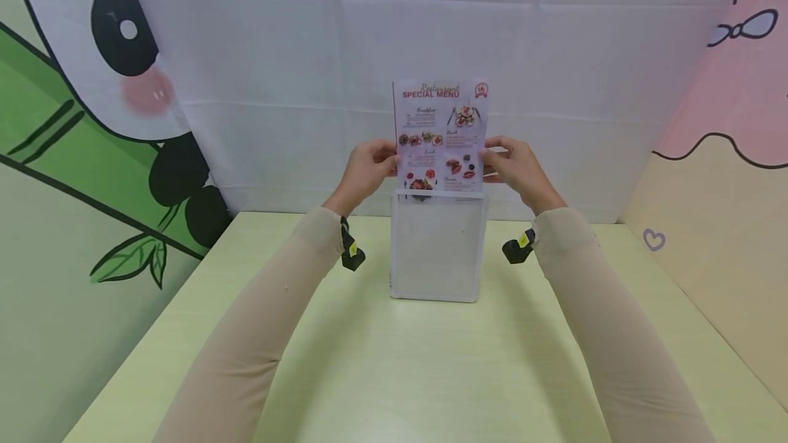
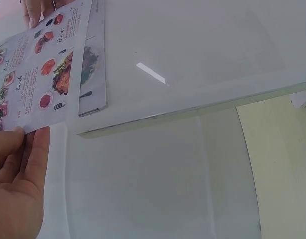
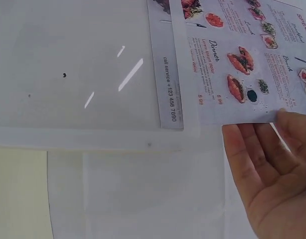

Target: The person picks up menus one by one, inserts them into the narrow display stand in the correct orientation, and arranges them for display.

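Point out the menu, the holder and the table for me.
Menu (image 1: pixel 440 135): head view, the middle of its printed face, above the holder's top edge.
Holder (image 1: pixel 437 251): head view, its see-through front panel, below the menu.
Table (image 1: pixel 425 368): head view, bare top on the near side of the holder.

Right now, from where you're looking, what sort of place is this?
Probably an indoor nook or booth, perhaps a staged one: cartoon walls on both sides, a creased white sheet behind, and a pale table. The menu hints at dining but doesn't prove a restaurant.
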The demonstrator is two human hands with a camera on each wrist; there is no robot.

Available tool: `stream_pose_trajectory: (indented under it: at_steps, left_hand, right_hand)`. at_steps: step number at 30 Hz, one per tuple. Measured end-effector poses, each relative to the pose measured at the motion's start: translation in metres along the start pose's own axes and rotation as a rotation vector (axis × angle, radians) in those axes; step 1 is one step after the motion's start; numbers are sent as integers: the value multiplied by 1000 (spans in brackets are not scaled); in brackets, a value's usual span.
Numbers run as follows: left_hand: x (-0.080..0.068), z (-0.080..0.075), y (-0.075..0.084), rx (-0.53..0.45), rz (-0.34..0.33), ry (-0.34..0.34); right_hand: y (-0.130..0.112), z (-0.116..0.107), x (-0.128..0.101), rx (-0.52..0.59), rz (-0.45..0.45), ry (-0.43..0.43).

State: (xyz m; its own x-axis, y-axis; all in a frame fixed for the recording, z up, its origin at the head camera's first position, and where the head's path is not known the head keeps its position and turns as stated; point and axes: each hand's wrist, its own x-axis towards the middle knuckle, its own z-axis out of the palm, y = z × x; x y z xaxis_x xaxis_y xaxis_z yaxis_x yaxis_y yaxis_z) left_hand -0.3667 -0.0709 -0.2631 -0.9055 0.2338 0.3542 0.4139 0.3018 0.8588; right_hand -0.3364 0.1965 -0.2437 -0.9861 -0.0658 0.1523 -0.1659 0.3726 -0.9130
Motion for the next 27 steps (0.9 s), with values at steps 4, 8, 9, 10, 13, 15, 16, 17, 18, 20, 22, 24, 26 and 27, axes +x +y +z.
stream_pose_trajectory:
  at_steps: [4, 8, 9, 10, 13, 15, 16, 17, 18, 20, 22, 24, 26, 27]
  left_hand:
    - [-1, 0, -2, -8, -12, -7]
    - [-1, 0, -3, -21, -23, -14]
    - [-1, 0, -4, -21, -24, -16]
    - [-1, 0, -4, -20, -24, -20]
    - [-1, 0, -5, -9, -22, -29]
    - [-1, 0, -5, -7, -24, -36]
    - [0, -1, -5, -6, -27, -40]
    - [0, -1, -5, -6, -29, -42]
    - [0, -2, -5, -5, -31, -45]
    - [1, -2, -5, -11, -35, -52]
    - [2, -3, -6, -18, -38, -62]
    - [3, -4, -7, -26, -41, -71]
    - [4, -5, -7, -29, -44, -81]
    - [4, -5, -8, -25, -46, -87]
  right_hand:
    - [1, 1, 0, 0, 1, 7]
    - [4, 2, -1, 4, -4, 8]
    - [5, 1, -1, 7, -4, 8]
    - [5, 1, -2, 11, -5, 9]
    - [7, 1, -2, 22, -12, 10]
    - [8, 1, -1, 24, -14, 13]
    - [9, 1, -1, 28, -15, 13]
    - [9, 1, -1, 28, -16, 14]
    - [9, 1, 0, 25, -13, 17]
    - [10, 1, 0, 20, -8, 21]
    - [11, 1, 0, 23, -3, 27]
    - [10, 0, 0, 21, -1, 31]
    - [10, 0, 0, 32, -8, 32]
    - [10, 0, 0, 35, -13, 32]
